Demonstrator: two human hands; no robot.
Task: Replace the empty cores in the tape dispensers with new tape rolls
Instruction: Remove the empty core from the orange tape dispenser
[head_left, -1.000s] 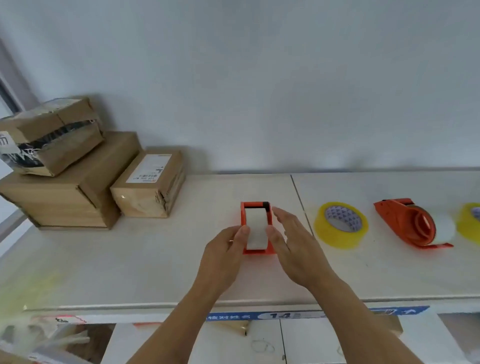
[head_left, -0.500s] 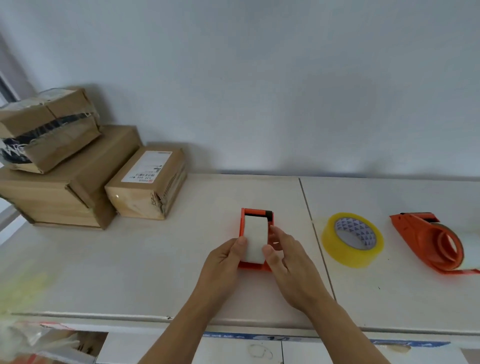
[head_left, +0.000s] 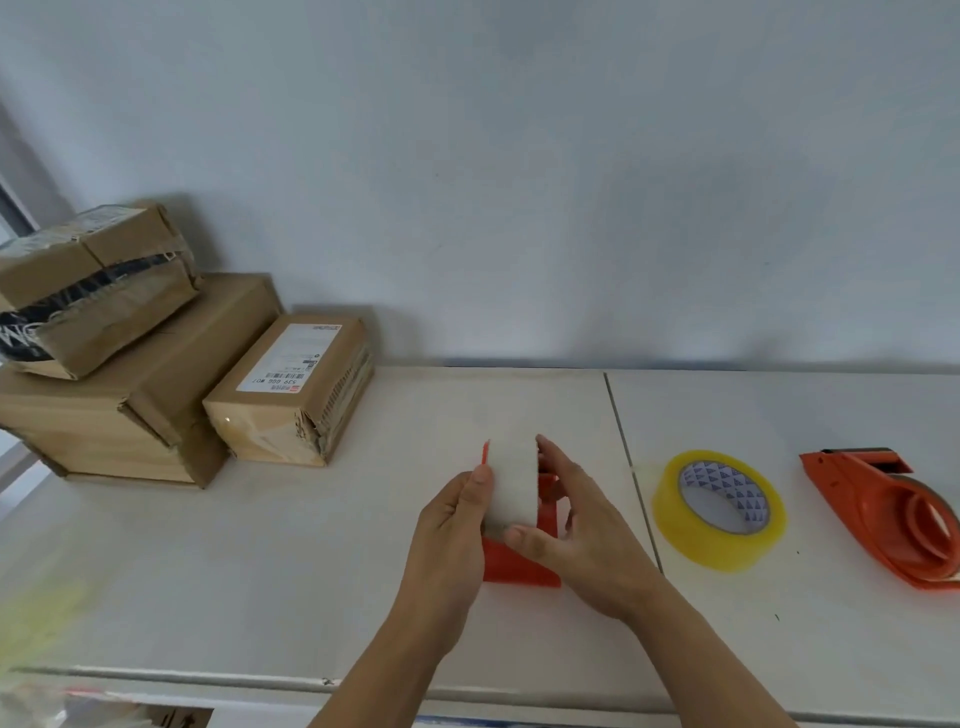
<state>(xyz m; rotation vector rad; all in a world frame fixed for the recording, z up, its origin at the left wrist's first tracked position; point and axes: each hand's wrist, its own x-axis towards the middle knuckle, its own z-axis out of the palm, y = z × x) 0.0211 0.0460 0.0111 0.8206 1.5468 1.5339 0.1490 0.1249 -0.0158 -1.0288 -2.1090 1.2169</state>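
Note:
An orange tape dispenser (head_left: 521, 565) stands on the white table (head_left: 311, 571) in front of me, with a whitish empty core (head_left: 513, 480) in it. My left hand (head_left: 451, 525) grips the dispenser's left side, thumb against the core. On the right side, my right hand (head_left: 576, 525) wraps around the core, its thumb on the core's near face and its fingers behind. A new yellow tape roll (head_left: 719, 512) lies flat to the right. Further right lies a second orange dispenser (head_left: 883, 514) on its side.
Three cardboard boxes (head_left: 291, 395) are stacked at the back left against the wall. A seam (head_left: 631, 467) runs across the table between the dispenser and the yellow roll. The table's front edge (head_left: 260, 680) runs just below my forearms.
The dispenser has been tipped up from its earlier flat pose, so the core now faces me. Both hands closed tighter around it. The view has shifted left.

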